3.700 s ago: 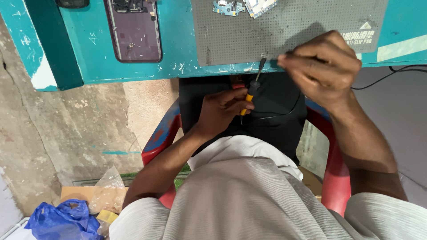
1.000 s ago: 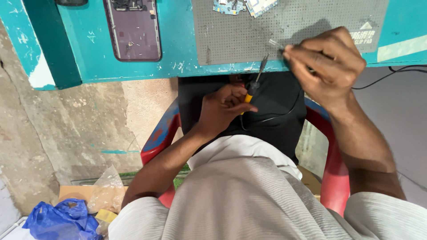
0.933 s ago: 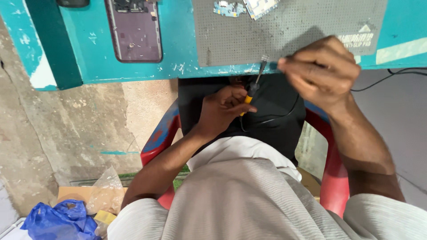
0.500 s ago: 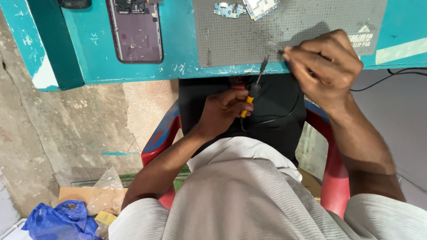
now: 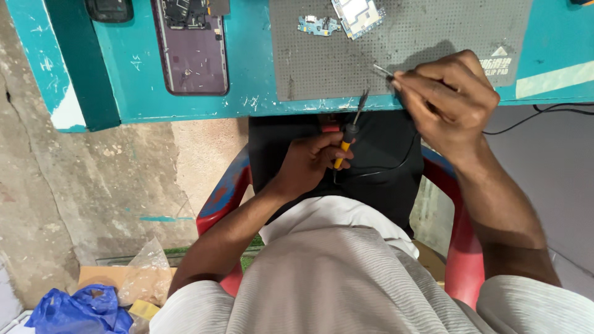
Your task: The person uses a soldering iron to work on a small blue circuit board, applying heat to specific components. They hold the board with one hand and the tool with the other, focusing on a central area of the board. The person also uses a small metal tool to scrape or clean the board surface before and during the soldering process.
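Soldering iron (image 5: 344, 141): below grey mat (image 5: 433, 55) edge, tip up, ready.
Left hand (image 5: 309, 164): grip closed around its yellow handle.
Right hand (image 5: 448, 102): fingertips pinch thin tweezers (image 5: 382, 70) over mat.

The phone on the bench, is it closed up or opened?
Opened. The phone lies with its back cover off: the circuit board and inner parts show at its top end, and the bare purple inside of the case below.

The table (image 5: 253, 74) was teal with chipped paint, the mat (image 5: 433, 43) grey and dotted. The soldering iron (image 5: 346, 139) had a yellow-black handle; the chair (image 5: 461, 247) was red, the bag (image 5: 77, 309) blue.
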